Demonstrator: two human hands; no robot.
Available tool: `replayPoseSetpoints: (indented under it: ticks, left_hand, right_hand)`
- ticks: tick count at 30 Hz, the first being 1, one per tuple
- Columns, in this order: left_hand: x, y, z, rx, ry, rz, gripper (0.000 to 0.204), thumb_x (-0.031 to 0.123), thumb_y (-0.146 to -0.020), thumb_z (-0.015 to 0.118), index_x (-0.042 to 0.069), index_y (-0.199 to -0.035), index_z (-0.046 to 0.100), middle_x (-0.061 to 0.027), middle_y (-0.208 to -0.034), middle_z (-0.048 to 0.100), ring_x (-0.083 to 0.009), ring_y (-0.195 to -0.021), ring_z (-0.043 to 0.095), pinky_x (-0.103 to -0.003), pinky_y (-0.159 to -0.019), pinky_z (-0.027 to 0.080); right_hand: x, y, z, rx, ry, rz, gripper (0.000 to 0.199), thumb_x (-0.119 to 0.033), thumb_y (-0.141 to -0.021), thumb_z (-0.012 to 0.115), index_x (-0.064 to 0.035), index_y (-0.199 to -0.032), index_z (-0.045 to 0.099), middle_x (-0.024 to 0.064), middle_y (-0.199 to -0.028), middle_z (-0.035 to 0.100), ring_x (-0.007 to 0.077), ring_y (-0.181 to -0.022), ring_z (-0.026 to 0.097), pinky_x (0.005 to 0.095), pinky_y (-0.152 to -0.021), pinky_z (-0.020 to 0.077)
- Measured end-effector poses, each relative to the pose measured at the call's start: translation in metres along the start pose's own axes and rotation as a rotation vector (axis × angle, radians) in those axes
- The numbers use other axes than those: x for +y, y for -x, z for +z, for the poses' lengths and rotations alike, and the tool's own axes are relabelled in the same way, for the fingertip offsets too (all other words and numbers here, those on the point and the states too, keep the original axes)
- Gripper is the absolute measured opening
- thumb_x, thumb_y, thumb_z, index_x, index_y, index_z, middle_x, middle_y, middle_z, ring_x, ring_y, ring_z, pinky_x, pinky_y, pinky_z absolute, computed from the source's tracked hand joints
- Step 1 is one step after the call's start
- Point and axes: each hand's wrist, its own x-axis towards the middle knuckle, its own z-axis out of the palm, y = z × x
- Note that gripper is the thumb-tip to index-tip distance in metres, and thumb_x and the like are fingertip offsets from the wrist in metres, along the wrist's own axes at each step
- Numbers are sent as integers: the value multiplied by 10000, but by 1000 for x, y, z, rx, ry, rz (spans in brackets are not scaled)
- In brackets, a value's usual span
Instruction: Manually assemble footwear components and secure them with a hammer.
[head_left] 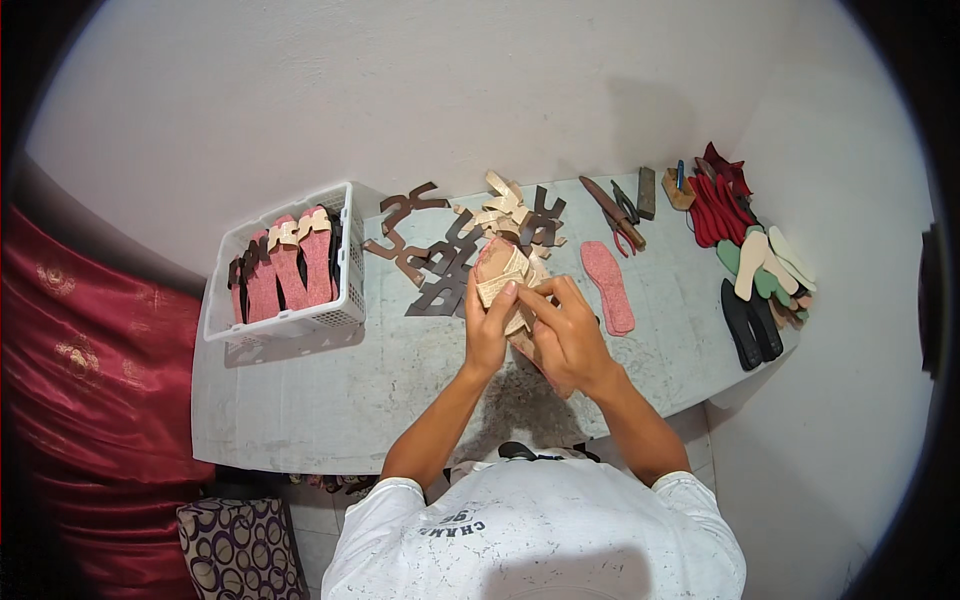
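I see both hands meeting over the middle of the grey table [330, 400], and between them there is one pink sandal [503, 275] with a beige strap. My left hand [487, 330] is closed around the left side of the sandal, with the fingers curled up on the strap. My right hand [565, 335] grips it from the right, and its fingertips pinch the strap near the top. The sandal is lifted a little above the table, tilted, with its toe pointing away from me.

Just behind the sandal lies a heap of cut strap pieces [450, 250], some brown, some dark grey and some beige. To the right of my hands a single pink insole [608, 285] lies flat on the table, apart from the sandal. Further back are pliers [625, 205] and a dark block [646, 192]. On the right edge there is a stack of red pieces [712, 210], then green and cream insoles [765, 262], and two black soles [748, 322].

On the left stands a white plastic basket [350, 260] with finished pink sandals [290, 265] standing inside it. A red cloth [90, 380] hangs at the far left.
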Motion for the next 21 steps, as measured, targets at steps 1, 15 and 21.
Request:
replayPoseSetpoints:
  ticks: [1,15,21]
  left_hand:
    - [-3,-1,-4,-20,10,-50,417,144,-930,548,-1,-1295,407,-107,-1125,567,-145,-971,581,-288,-843,483]
    - [-61,-5,-48,29,-168,-332,253,154,-916,621,-27,-1088,576,-86,-965,661,-120,-815,634,-266,-713,515]
    - [-73,-2,-53,32,-401,-308,220,168,-874,676,-26,-975,652,-75,-927,657,-114,-788,624,-243,-684,487]
  right_hand:
    - [5,1,-1,-30,15,8,395,-81,-762,550,32,-1134,620,180,-911,538,315,-857,529,419,-745,451]
    - [75,32,25,-37,54,219,299,-113,-764,727,-113,-1062,695,76,-1026,568,272,-982,552,378,-854,447]
    - [92,34,24,-171,-324,499,325,-81,-759,744,-78,-1076,669,72,-1094,583,200,-1055,574,300,-791,513]
